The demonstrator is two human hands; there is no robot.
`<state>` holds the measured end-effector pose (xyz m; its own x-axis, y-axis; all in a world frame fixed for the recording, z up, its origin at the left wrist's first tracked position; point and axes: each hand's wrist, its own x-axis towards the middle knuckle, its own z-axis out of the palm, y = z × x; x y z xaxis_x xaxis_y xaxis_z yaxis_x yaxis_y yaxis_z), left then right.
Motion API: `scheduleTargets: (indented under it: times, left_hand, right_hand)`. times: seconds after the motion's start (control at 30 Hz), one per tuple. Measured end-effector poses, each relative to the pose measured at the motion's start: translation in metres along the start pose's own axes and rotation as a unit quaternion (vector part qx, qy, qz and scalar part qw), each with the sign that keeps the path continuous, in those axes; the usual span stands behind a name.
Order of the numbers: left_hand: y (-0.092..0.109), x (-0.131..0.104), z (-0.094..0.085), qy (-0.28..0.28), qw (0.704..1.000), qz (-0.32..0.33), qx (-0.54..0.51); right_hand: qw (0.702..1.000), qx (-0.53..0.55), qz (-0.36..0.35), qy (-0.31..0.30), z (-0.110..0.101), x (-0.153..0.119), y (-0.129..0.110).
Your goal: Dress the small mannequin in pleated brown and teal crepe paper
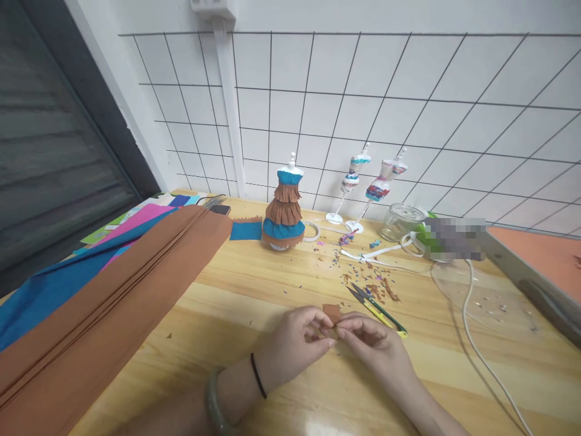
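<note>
Between my two hands is a small piece of brown crepe paper [331,312], pinched at its lower edge. My left hand [302,339] is closed on it from the left, thumb and fingertips meeting near the paper. From the right, my right hand [374,342] pinches the same edge, its fingertips almost touching the left ones. Just beyond my right hand lie yellow-handled thread snips [384,315], blades pointing away to the left. Farther back stands a mini dress form [284,206] in a tiered blue and brown paper dress.
Long brown crepe paper [149,290] and coloured sheets cover the left side. A blue paper piece [246,230] adjoins the dress form. Paper scraps [379,289], a tape roll [311,231], two decorated dress forms [381,184], a clear jar [402,219] and a white cable [472,345] lie beyond and right.
</note>
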<state>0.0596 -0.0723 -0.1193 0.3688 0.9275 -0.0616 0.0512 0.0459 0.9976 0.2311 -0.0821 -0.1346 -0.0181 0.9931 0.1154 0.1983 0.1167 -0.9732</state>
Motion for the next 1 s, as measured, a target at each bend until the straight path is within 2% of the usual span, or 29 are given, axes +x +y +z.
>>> scheduleTargets:
  times: [0.13,0.43,0.67,1.0]
  left_hand:
    - [-0.0012,0.0029,0.0022,0.018,0.999,-0.024,-0.027]
    - [0.0048,0.0031,-0.0008,0.033,0.998,-0.028,-0.037]
    - [0.0042,0.0035,-0.0013,0.034,0.999,0.001,-0.025]
    - [0.0075,0.0023,0.0017,0.044,0.996,-0.059,-0.044]
  right_hand:
    - [1.0,0.001,-0.006,0.001,0.0003,-0.0003,-0.0005]
    - [1.0,-0.013,-0.006,0.002,-0.0002,-0.0009,0.0017]
    - [1.0,0.005,-0.002,-0.008,0.0006,-0.0008,0.0022]
    - [1.0,0.018,0.018,-0.001,0.0007,-0.0018,0.0051]
